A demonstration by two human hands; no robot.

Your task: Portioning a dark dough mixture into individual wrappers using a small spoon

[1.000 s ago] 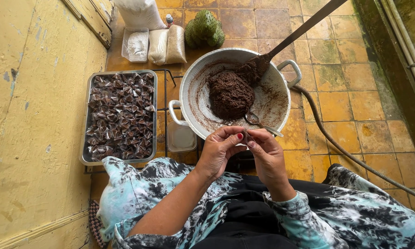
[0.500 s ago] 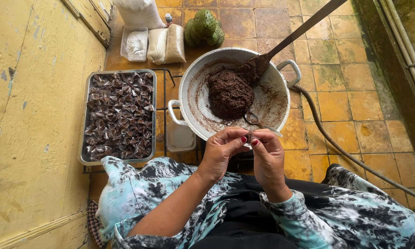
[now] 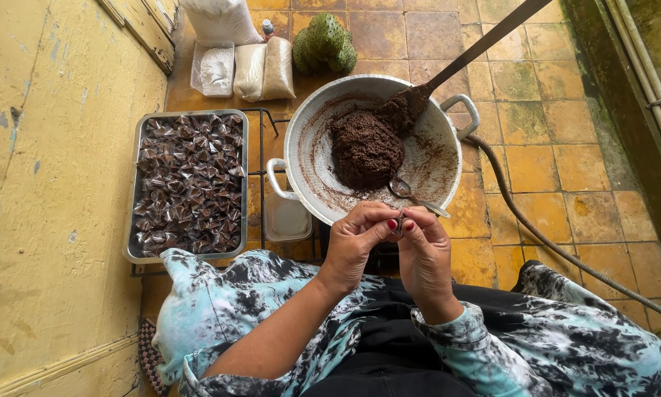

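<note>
Piece in hand: a small wrapped piece is pinched between the fingertips of both hands, just near of the pan's rim and above the person's lap; only a sliver shows, so its exact shape is hard to tell.
Left hand: the left hand is curled tight, thumb and forefinger closed on the left side of the piece.
Right hand: the right hand mirrors it — fingers bunched and closed on the right side, as if twisting or folding the wrap.
Brown paste: a mound of dark brown paste sits in the middle of the big metal pan, whose walls are smeared where paste has been scraped away.
Tools in pan: a small spoon lies at the near side of the mound; a long paddle leans in from the far right.
Tray: left of the pan, a metal tray is packed almost to its edges with wrapped pieces.
Progress: judging by the crowded tray, much is already wrapped — yet the sizeable mound suggests many more pieces remain.
Far side: bags of white and tan powder and a green bumpy fruit rest on the tiled floor.
</note>
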